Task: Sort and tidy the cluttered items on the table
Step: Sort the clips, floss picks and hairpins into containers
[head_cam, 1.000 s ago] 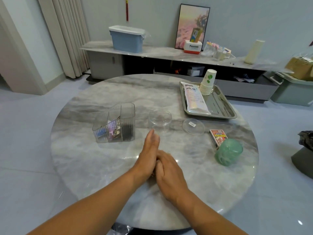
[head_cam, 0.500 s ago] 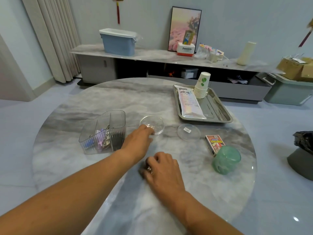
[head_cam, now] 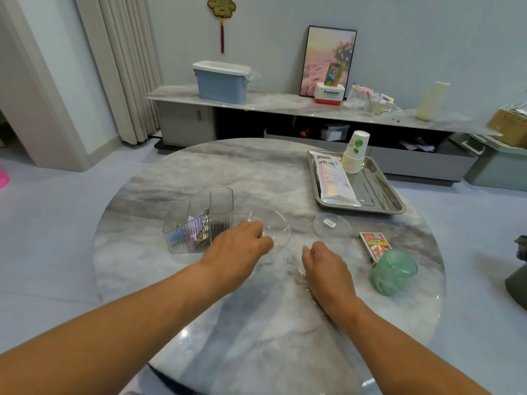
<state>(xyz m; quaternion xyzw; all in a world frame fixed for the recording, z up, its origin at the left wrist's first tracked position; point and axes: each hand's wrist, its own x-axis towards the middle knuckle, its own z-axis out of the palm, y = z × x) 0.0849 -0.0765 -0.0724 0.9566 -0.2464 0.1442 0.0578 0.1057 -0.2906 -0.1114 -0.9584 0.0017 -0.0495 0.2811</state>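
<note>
The left hand [head_cam: 239, 246] has its fingers curled on the near rim of a clear dish [head_cam: 271, 227], which sits on the round desk [head_cam: 256, 323] just beside a clear box [head_cam: 199, 220] of small things. The right hand [head_cam: 325, 266] rests on the desk with fingers bent over some paper clips [head_cam: 296, 273]; whether it holds any cannot be told. A clear lid [head_cam: 332, 227] lies near a card box [head_cam: 374, 246] and a green jar [head_cam: 393, 272].

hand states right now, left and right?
Left hand: pinching the rim of the clear dish.
Right hand: fingers curled over loose paper clips; grip cannot be told.
</note>
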